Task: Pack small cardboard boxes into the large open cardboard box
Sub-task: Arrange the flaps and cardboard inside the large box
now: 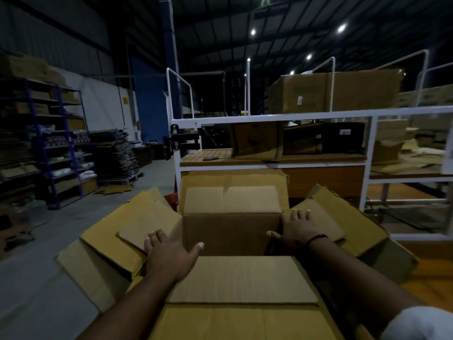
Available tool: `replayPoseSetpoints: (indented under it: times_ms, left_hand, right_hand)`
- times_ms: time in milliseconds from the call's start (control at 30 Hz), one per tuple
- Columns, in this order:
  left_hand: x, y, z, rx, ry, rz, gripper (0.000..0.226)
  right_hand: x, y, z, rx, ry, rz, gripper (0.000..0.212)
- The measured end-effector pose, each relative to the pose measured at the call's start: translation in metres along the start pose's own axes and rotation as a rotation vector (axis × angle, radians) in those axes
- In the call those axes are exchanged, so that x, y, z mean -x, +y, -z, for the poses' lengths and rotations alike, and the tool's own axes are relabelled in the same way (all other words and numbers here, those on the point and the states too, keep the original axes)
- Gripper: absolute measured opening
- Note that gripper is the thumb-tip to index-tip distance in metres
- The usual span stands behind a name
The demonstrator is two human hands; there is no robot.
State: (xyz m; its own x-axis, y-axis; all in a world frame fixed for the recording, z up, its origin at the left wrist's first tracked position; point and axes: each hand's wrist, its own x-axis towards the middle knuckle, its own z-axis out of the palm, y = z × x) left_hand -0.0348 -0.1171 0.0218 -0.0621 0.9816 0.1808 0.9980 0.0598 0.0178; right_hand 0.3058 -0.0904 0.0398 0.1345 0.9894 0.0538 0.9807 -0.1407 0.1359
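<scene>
Packing looks barely begun: one small box (231, 217) stands half-sunk in the large open box (240, 278), toward its far wall. Left hand (171, 253) and right hand (299, 227) press its sides, each grip flat and uncurled. Whether other boxes lie beneath, the dark interior does not show.

Dim warehouse: stocked shelving racks (61, 143), flattened carton stacks (115, 153), white trolleys (269, 119).

Plain brown small box (231, 218); white trolley frame (269, 118); blue shelving (34, 119).

small box (230, 217) in large box (242, 278), left hand (169, 256) and right hand (297, 229) alongside
</scene>
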Motion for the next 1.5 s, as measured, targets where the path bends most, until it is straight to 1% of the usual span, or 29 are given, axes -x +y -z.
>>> replayPoseSetpoints:
  times_ms: [133,233,367,467,533,600,700,867,967,1133,1233,1300,1367,1500]
  left_hand:
    - [0.003,0.002,0.000,-0.017,0.011,-0.002,0.099]
    - [0.006,0.002,0.002,-0.057,0.008,-0.006,0.096]
    - [0.009,0.002,0.002,-0.125,0.028,-0.003,0.097]
    - [0.012,0.010,0.011,-0.167,-0.018,0.017,0.092]
    - [0.016,0.020,0.020,-0.179,-0.074,0.035,0.086]
    - [0.015,0.031,0.032,-0.226,-0.082,-0.004,0.080]
    - [0.003,0.060,0.056,-0.295,-0.013,-0.111,0.076]
    - [0.004,0.147,0.097,-0.191,0.135,-0.325,0.074]
    - [0.025,0.213,0.119,-0.152,0.263,-0.484,0.072]
    - [0.065,0.334,0.143,-0.002,0.397,-0.720,0.067]
    - [0.090,0.405,0.151,0.050,0.450,-0.877,0.064]
    - [0.101,0.448,0.156,0.053,0.454,-0.975,0.064]
    - [0.109,0.488,0.161,0.042,0.421,-1.020,0.067]
    - [0.127,0.564,0.161,0.073,0.256,-1.049,0.072]
  right_hand:
    - [0.015,0.029,-0.008,-0.027,0.015,0.027,0.087]
    - [0.020,0.029,-0.005,-0.051,-0.003,0.019,0.085]
    - [0.031,0.025,-0.001,-0.057,0.026,0.037,0.081]
    - [0.046,0.032,0.001,-0.047,0.023,0.083,0.079]
    - [0.055,0.040,0.008,-0.052,0.010,0.076,0.077]
    - [0.064,0.053,0.019,-0.072,0.007,0.049,0.074]
    - [0.079,0.085,0.036,-0.115,0.063,0.009,0.071]
    - [0.101,0.154,0.049,-0.185,0.130,-0.067,0.077]
    - [0.112,0.196,0.050,-0.222,0.138,-0.117,0.072]
    - [0.148,0.263,0.042,-0.273,0.215,-0.216,0.070]
    - [0.167,0.301,0.032,-0.275,0.255,-0.297,0.073]
    - [0.180,0.329,0.024,-0.273,0.255,-0.351,0.075]
    - [0.194,0.357,0.019,-0.263,0.264,-0.406,0.077]
    - [0.226,0.412,0.010,-0.232,0.293,-0.493,0.076]
